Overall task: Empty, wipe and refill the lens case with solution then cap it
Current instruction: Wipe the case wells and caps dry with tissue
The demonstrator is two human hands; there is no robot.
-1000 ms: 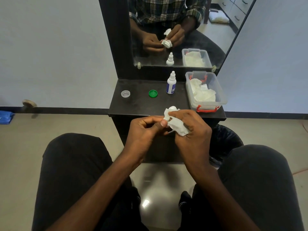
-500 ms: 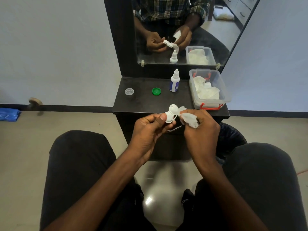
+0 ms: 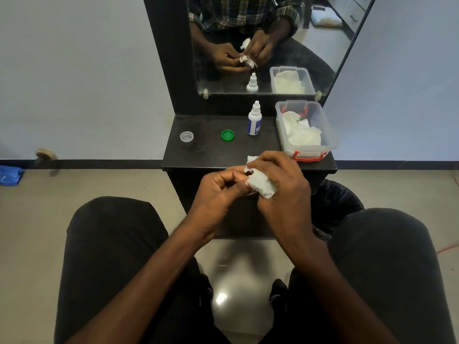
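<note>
Now wiping the case.
I see left hand (image 3: 218,192) pinching the mostly hidden case (image 3: 249,173); right hand (image 3: 283,184) curled round a tissue (image 3: 260,184).

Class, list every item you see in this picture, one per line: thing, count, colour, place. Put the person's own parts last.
clear cap: one, transparent, shelf's left part
green cap: one, green, shelf's middle
solution bottle: one, white with blue label, upright beside the box
plastic box: one, clear with red latches, shelf's right end, holds white tissues
shelf: one, black, below the mirror
mirror: one, dark frame, behind the shelf
bin: one, black liner, right of the shelf
tissue: one, white, in the right hand
lens case: mostly hidden between the hands
left hand: grip curled at the case
right hand: holds the tissue
</note>
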